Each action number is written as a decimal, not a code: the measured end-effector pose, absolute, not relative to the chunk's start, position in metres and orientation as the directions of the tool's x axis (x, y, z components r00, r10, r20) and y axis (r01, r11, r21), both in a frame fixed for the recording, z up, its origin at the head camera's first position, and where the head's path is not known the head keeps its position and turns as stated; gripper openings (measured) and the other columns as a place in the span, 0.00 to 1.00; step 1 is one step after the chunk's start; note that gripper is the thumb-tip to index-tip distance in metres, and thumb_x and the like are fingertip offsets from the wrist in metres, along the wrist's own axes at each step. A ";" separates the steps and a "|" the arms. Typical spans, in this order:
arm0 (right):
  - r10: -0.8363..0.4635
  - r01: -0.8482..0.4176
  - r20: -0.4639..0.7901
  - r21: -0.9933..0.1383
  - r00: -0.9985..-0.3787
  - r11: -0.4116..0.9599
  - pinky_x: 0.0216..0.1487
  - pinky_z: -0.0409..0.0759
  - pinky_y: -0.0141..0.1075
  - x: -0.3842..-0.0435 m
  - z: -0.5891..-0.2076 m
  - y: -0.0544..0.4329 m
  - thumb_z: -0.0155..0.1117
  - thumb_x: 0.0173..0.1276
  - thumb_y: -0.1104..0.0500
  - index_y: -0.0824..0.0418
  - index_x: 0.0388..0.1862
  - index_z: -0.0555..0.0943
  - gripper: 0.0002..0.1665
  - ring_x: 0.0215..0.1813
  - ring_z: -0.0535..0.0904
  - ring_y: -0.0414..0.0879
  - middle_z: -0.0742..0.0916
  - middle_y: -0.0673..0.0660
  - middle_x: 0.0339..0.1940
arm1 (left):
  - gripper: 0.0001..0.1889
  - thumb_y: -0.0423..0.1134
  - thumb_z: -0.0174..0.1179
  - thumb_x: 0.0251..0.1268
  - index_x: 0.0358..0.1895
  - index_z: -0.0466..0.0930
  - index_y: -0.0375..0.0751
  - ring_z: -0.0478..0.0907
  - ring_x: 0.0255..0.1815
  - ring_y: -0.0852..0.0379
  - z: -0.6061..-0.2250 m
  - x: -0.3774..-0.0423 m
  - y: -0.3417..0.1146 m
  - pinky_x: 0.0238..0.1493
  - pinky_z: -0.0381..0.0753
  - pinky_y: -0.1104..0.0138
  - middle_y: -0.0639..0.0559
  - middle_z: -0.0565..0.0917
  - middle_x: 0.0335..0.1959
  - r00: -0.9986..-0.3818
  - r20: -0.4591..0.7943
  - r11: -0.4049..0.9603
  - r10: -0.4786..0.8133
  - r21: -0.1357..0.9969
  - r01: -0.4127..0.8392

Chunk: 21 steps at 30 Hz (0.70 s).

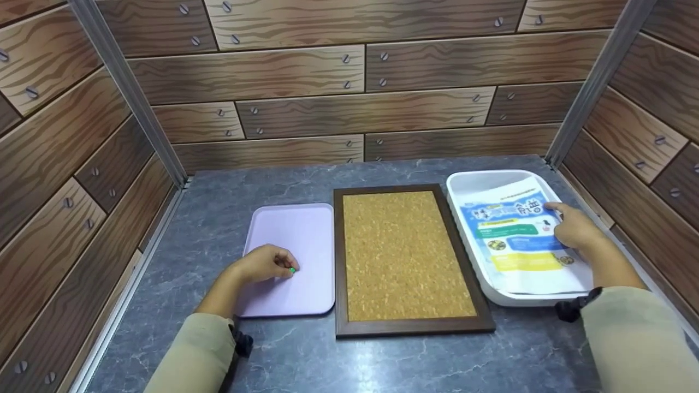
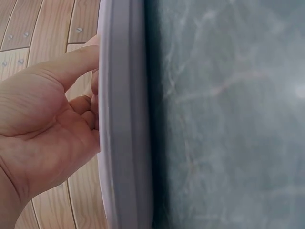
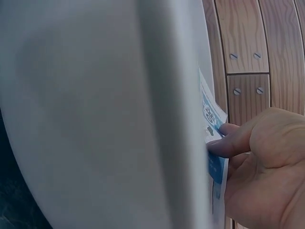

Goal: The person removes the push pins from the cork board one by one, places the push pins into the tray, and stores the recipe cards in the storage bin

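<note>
Over the lilac tray (image 1: 314, 234), my left hand (image 1: 267, 263) pinches a small green piece (image 1: 292, 270) between thumb and fingertips. In the left wrist view the tray's edge hides the fingertips and whatever they hold. At the right, my right hand (image 1: 579, 226) grips the right edge of a colourful printed sheet (image 1: 519, 232), thumb on the printed face and fingers behind it. The sheet lies in a white tub (image 1: 480, 177), its right edge lifted a little in the right wrist view. The tub's wall covers most of that view.
Between the two trays lies a cork board (image 1: 404, 251) with a dark brown frame (image 1: 409, 326), close beside both. All of it stands on a grey marbled table (image 1: 289, 360). Wood-patterned panels (image 1: 360, 114) rise at the back and both sides, joined by metal posts.
</note>
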State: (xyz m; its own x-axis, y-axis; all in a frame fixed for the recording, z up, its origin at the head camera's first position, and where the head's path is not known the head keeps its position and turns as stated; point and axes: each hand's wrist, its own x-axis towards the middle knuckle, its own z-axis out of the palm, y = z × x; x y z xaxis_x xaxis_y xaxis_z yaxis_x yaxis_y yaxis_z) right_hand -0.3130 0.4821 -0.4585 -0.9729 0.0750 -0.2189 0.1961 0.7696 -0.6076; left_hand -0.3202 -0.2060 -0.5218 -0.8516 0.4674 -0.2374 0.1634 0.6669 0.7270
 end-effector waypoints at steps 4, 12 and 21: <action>0.082 0.219 -0.239 -0.629 -0.967 0.746 0.39 0.82 0.37 -0.311 -0.460 0.484 0.44 0.65 0.77 0.69 0.89 0.44 0.53 0.49 0.77 0.59 0.63 0.85 0.73 | 0.05 0.33 0.71 0.72 0.46 0.94 0.43 0.76 0.37 0.62 -0.522 -0.321 -0.205 0.40 0.74 0.69 0.56 0.88 0.36 -0.855 -0.242 0.669 0.459 0.727 0.154; 0.076 0.231 -0.277 -0.588 -0.958 0.775 0.41 0.84 0.39 -0.311 -0.460 0.484 0.42 0.73 0.74 0.65 0.90 0.42 0.49 0.49 0.81 0.59 0.60 0.87 0.76 | 0.08 0.33 0.71 0.72 0.50 0.94 0.41 0.78 0.40 0.63 -0.524 -0.322 -0.208 0.43 0.77 0.69 0.47 0.93 0.44 -0.854 -0.225 0.659 0.469 0.733 0.168; 0.040 0.264 -0.346 -0.633 -0.938 0.728 0.43 0.84 0.40 -0.311 -0.467 0.483 0.41 0.71 0.75 0.63 0.91 0.37 0.52 0.45 0.80 0.54 0.67 0.82 0.66 | 0.10 0.33 0.70 0.72 0.53 0.93 0.41 0.79 0.44 0.62 -0.524 -0.321 -0.208 0.46 0.78 0.68 0.44 0.93 0.50 -0.858 -0.229 0.653 0.460 0.741 0.153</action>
State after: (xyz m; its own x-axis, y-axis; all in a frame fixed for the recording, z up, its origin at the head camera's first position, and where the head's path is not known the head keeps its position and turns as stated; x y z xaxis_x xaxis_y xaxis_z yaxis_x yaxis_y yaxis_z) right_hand -0.3111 0.4831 -0.4674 -0.9375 0.0398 -0.3457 0.2643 0.7276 -0.6330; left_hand -0.3210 -0.2083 -0.5242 -0.8579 0.4600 -0.2288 0.1526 0.6534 0.7415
